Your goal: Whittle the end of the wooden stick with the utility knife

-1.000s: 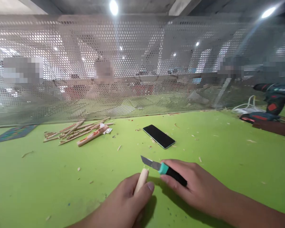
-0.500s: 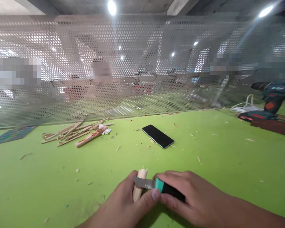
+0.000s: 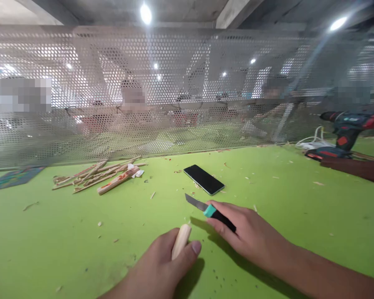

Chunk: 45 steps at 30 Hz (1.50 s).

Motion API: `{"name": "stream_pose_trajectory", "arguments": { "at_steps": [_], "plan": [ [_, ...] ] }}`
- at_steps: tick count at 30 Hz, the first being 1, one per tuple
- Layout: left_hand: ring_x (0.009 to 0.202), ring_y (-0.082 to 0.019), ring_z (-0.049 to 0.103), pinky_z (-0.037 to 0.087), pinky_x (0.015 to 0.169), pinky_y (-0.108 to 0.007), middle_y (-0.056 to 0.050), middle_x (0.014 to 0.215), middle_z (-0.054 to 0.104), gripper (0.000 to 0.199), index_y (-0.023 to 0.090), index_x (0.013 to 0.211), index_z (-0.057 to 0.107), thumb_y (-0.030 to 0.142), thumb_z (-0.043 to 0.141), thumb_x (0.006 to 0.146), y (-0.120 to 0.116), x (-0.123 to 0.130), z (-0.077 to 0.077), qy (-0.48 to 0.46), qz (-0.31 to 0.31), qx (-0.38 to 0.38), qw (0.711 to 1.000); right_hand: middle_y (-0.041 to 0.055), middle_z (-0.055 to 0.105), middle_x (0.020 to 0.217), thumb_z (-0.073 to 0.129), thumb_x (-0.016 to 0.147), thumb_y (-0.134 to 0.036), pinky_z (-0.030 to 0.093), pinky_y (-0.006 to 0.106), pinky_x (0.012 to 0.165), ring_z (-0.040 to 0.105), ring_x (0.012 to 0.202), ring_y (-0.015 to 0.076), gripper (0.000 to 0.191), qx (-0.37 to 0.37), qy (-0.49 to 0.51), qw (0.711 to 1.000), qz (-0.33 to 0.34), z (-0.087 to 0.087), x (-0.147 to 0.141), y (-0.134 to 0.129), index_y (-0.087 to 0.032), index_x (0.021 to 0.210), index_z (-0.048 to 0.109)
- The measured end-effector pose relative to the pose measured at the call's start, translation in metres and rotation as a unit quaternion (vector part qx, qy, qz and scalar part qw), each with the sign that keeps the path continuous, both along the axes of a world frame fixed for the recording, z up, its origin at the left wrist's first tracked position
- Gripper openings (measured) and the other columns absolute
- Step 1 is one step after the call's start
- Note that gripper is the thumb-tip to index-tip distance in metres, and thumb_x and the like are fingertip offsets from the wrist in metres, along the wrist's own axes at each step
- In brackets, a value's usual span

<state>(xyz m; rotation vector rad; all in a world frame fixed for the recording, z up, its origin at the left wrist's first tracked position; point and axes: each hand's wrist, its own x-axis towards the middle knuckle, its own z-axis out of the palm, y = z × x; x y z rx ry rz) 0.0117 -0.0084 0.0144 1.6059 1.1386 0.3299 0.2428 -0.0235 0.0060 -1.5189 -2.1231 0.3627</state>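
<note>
My left hand (image 3: 162,261) is closed around a pale wooden stick (image 3: 181,241), whose upper end sticks out between thumb and fingers. Its lower part is hidden in the palm. Up and to the right, my right hand (image 3: 239,226) grips the black handle of a utility knife (image 3: 218,216) with a teal collar. The bare blade points up and left, apart from the wood and above the green table (image 3: 118,236). Just beyond the blade lies a black phone (image 3: 204,178), screen up.
A pile of thin carved sticks (image 3: 93,174) and a thicker red-stained wood piece (image 3: 118,180) lie at left. A cordless drill (image 3: 345,131) stands at right behind a dark brown block (image 3: 352,167). Perforated metal screen (image 3: 165,99) borders the back. Shavings are scattered about.
The knife blade has left the wooden stick. My right hand has moved up and away with the knife, while my left hand still holds the stick, nearly in place.
</note>
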Motion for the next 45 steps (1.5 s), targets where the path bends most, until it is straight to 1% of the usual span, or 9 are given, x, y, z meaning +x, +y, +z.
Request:
{"name": "stream_pose_trajectory", "arguments": {
  "at_steps": [3,7,12,23,30,36,39,42,45],
  "plan": [
    [0.067,-0.012,0.041,0.035,0.059,-0.024,0.004,0.076,0.045,0.053,0.017,0.1,0.059,0.07,0.059,0.091,0.005,-0.001,-0.004,-0.05,-0.022,-0.043,0.998,0.0135,0.076,0.11,0.044,0.108,-0.047,0.055,0.037,0.076,0.073,0.091,0.0277,0.04,0.026,0.012,0.999,0.046,0.001,0.004,-0.001,-0.018,0.126,0.065],
    [0.061,-0.009,0.038,0.031,0.05,-0.02,0.005,0.079,0.048,0.052,0.018,0.112,0.058,0.061,0.072,0.087,0.008,-0.001,-0.007,-0.133,-0.055,-0.104,0.984,0.0087,0.074,0.097,0.048,0.108,-0.047,0.053,0.034,0.071,0.071,0.081,0.0245,0.035,-0.025,-0.015,0.993,0.114,0.002,-0.002,-0.007,-0.018,0.12,0.065],
    [0.052,-0.005,0.033,0.027,0.041,-0.017,0.008,0.072,0.045,0.053,0.019,0.101,0.053,0.058,0.081,0.08,0.007,-0.001,-0.012,-0.193,-0.045,-0.159,0.967,0.0084,0.073,0.096,0.047,0.107,-0.047,0.053,0.034,0.074,0.069,0.081,0.0236,0.035,-0.063,-0.019,0.985,0.161,0.003,-0.008,-0.011,-0.019,0.116,0.065],
    [0.034,-0.005,0.035,0.031,0.032,-0.017,0.012,0.056,0.047,0.062,0.021,0.097,0.051,0.064,0.087,0.07,0.009,-0.001,-0.012,-0.172,-0.039,-0.185,0.967,0.009,0.074,0.097,0.049,0.107,-0.045,0.054,0.034,0.072,0.071,0.081,0.0242,0.035,-0.044,-0.036,0.983,0.173,-0.004,-0.009,-0.013,-0.017,0.121,0.065],
    [0.029,-0.006,0.03,0.022,0.031,-0.02,0.014,0.046,0.041,0.055,0.019,0.102,0.055,0.07,0.067,0.086,0.004,0.002,-0.005,-0.141,0.019,-0.152,0.978,0.0149,0.076,0.112,0.043,0.109,-0.046,0.057,0.042,0.08,0.074,0.096,0.0302,0.042,0.004,-0.01,0.994,0.11,-0.006,-0.012,-0.011,-0.015,0.132,0.061],
    [0.028,-0.007,0.033,0.028,0.03,-0.018,0.013,0.042,0.04,0.057,0.02,0.1,0.053,0.072,0.069,0.083,0.008,-0.001,-0.009,-0.145,-0.03,-0.158,0.976,0.0135,0.075,0.109,0.041,0.11,-0.05,0.056,0.04,0.08,0.072,0.093,0.0284,0.042,0.0,0.007,0.995,0.101,-0.005,-0.01,-0.007,-0.017,0.122,0.063],
    [0.031,-0.006,0.036,0.032,0.031,-0.016,0.013,0.047,0.042,0.059,0.019,0.099,0.054,0.068,0.079,0.076,0.011,-0.002,-0.01,-0.165,-0.057,-0.167,0.97,0.01,0.075,0.101,0.044,0.108,-0.049,0.054,0.035,0.075,0.071,0.085,0.0249,0.038,-0.036,0.009,0.989,0.143,-0.001,-0.009,-0.009,-0.018,0.119,0.064],
    [0.033,-0.005,0.038,0.034,0.032,-0.016,0.011,0.054,0.047,0.061,0.02,0.095,0.052,0.065,0.085,0.07,0.013,-0.003,-0.012,-0.183,-0.057,-0.185,0.964,0.0075,0.073,0.096,0.048,0.107,-0.047,0.052,0.032,0.073,0.07,0.081,0.0228,0.034,-0.071,0.001,0.981,0.182,0.001,-0.009,-0.011,-0.019,0.116,0.064],
    [0.032,-0.005,0.035,0.031,0.031,-0.017,0.012,0.052,0.044,0.058,0.021,0.094,0.053,0.065,0.084,0.072,0.013,-0.002,-0.011,-0.172,-0.051,-0.183,0.967,0.0073,0.072,0.095,0.046,0.108,-0.049,0.05,0.033,0.071,0.069,0.08,0.0235,0.037,-0.066,-0.011,0.983,0.171,0.001,-0.01,-0.011,-0.018,0.116,0.064]
  ]
}}
